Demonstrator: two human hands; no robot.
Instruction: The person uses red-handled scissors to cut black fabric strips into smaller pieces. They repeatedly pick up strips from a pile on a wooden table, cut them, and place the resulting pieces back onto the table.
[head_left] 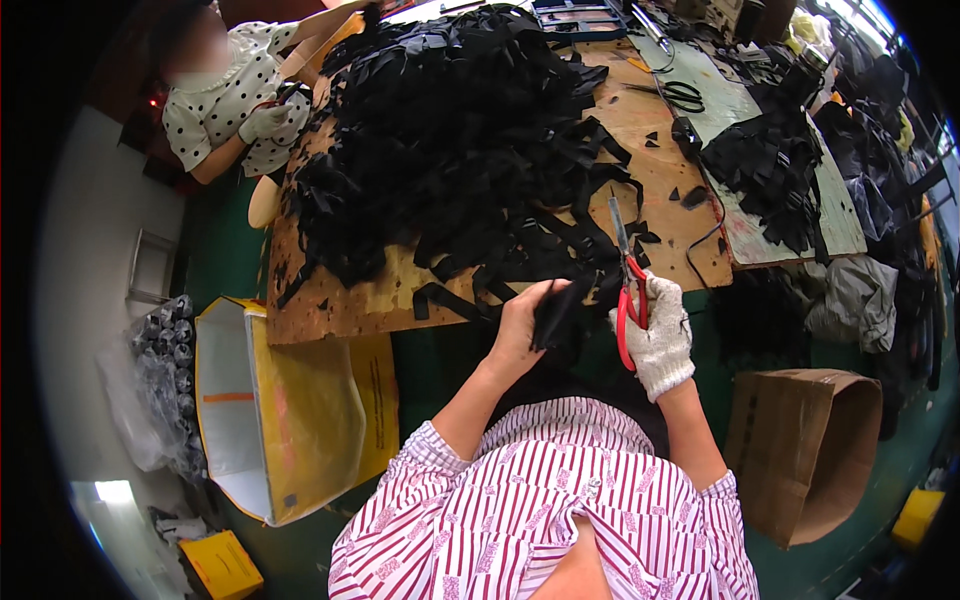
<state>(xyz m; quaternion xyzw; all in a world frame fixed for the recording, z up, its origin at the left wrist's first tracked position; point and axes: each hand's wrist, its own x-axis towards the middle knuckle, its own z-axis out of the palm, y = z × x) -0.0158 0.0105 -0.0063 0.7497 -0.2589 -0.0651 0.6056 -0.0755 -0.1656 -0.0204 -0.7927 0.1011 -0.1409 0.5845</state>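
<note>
Red-handled scissors point(633, 267) in right grip point(662, 335)

No text, number or sign can be read; any print on the yellow box point(310, 415), lower left, is too unclear.

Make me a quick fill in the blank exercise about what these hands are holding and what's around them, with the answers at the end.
1. The right hand wears a white ____.
2. The scissors in it have ____ handles.
3. The left hand holds ____ fabric.
4. A cardboard box stands on the ____ side of the picture.

Missing words: glove; red; black; right.
</note>
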